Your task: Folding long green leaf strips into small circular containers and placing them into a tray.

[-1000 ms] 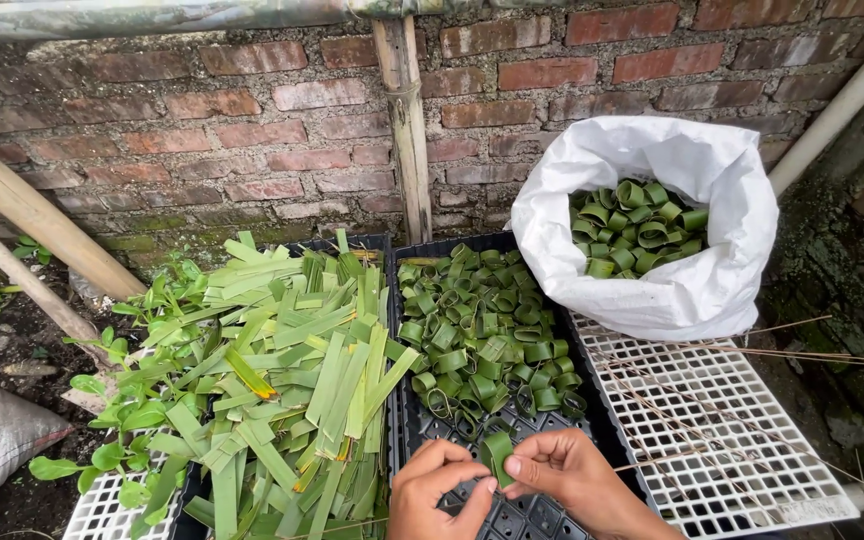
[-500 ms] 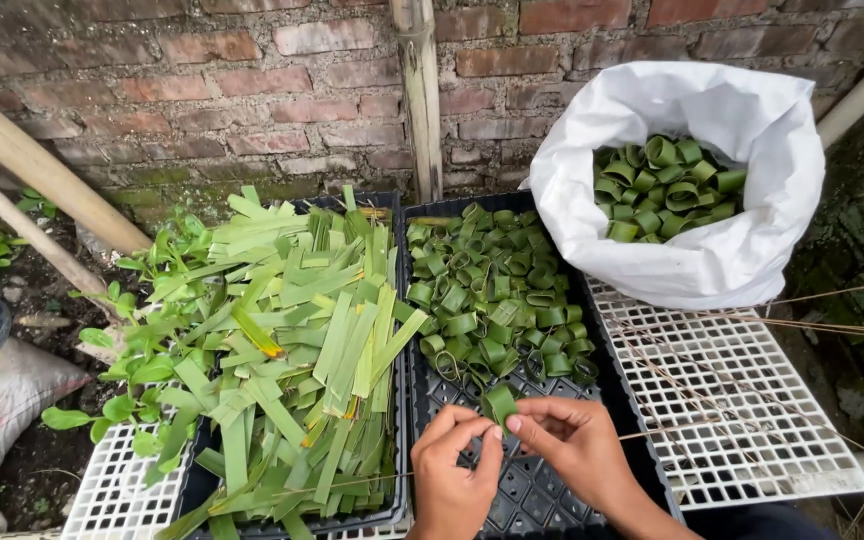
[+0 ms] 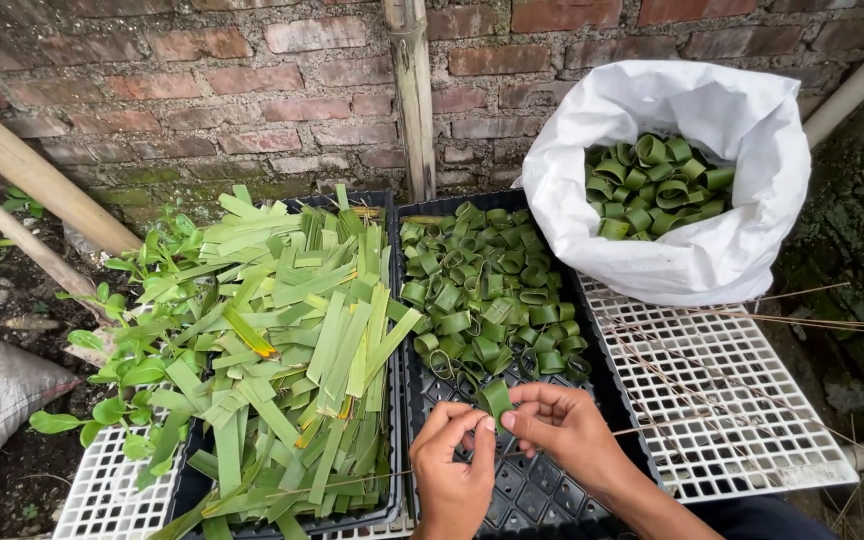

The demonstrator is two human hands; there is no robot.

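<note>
Both hands work one leaf strip (image 3: 497,398), low centre of the view, over the near bare end of a black tray (image 3: 542,490). Left hand (image 3: 455,470) pinches the strip's lower part with thumb and fingers closed on it; right hand (image 3: 564,428) grips it from the other side, fingertips curled onto the fold, so the strip sits bent between the two hands. A thin stick (image 3: 652,428) runs out rightward from the right hand across the white grid. The black tray holds a heap of rolled leaf rings (image 3: 487,295) filling its far half, near half mostly bare cells. Just left, touching it, a second black tray (image 3: 392,440) is piled with flat cut leaf strips (image 3: 282,350), long and pale green, spilling over its edges, a few yellowed. A white mesh crate (image 3: 742,400) lies to the right with several thin sticks on it; a white sack (image 3: 692,170) stands on its far part, mouth open, partly filled with more rolled leaf rings (image 3: 657,185). Another white mesh piece (image 3: 112,490) shows under the left tray. Brick wall (image 3: 252,90) behind, bamboo poles (image 3: 32,175) leaning at left.
</note>
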